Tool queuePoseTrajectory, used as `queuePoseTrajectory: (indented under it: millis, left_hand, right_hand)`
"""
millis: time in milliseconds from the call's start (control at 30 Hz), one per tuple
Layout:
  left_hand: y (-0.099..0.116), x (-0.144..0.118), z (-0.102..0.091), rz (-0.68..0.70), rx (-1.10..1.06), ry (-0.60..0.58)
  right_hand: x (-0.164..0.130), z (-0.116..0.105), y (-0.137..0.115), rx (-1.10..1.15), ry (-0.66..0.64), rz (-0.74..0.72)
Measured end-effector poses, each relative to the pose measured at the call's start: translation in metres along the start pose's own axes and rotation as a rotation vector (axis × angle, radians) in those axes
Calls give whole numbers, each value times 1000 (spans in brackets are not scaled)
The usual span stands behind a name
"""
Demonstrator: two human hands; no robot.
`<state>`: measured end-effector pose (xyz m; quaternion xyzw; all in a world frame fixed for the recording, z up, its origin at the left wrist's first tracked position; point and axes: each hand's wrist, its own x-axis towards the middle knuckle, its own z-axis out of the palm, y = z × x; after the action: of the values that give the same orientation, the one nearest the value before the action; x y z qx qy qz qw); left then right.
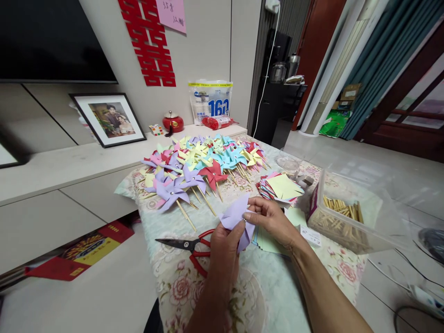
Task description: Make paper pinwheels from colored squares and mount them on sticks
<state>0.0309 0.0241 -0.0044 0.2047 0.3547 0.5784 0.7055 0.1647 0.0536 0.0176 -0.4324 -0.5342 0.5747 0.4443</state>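
Pinching lilac paper pinwheel tight with left hand and right hand, over flowered tablecloth; could tear near shiny pin from too hard a push; could pop open from a loose pinch; could snag (on red-handled scissors beside left hand) from a careless bump.

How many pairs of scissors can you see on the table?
1. The red-handled scissors lie on the floral tablecloth, just left of the left hand. Any under the cut paper pile would be hidden.
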Motion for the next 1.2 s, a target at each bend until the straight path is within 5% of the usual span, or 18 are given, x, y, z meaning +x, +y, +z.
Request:
queuePoseTrajectory:
  millis: [500, 700, 833, 967, 1200]
  left_hand:
    - [3, 0, 1, 20, -14, 53]
    - [-1, 6, -1, 67, -5, 121]
    - [-5, 12, -7, 160, 93, 220]
    - [-4, 12, -8, 212, 196, 266]
    - [-4, 10, -8, 248, 341, 299]
  right_hand:
    - [0, -2, -1, -64, 112, -48]
    - [-4, 3, -5, -430, 430, -408]
    - [-11, 11, -10, -733, 289, -591]
    - [-13, 19, -8, -938, 157, -561]
    - [-10, 20, -5, -1158, 125, -473]
